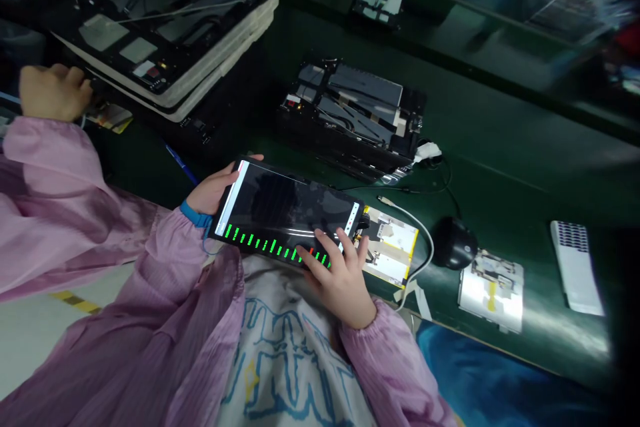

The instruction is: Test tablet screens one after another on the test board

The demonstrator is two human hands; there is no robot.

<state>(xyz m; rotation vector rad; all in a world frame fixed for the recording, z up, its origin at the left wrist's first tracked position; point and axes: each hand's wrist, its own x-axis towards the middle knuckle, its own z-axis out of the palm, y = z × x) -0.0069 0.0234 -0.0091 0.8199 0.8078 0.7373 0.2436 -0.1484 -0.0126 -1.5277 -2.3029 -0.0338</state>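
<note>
A lit tablet screen, dark with a row of green bars and one red one along its near edge, is held tilted in front of my body. My left hand, with a blue band at the wrist, is closed around its left end. Over the lower right corner, my right hand has its fingers spread and appears to touch the glass. Just right of the tablet lies a silver-white battery board with yellow edges, close to exposed connectors. A white cable curves around that board.
Stacked screen assemblies stand back left; another stack is behind the tablet. A blue pen, black round object, metal-plated part and white strip lie on the green bench. A co-worker's hand is at left.
</note>
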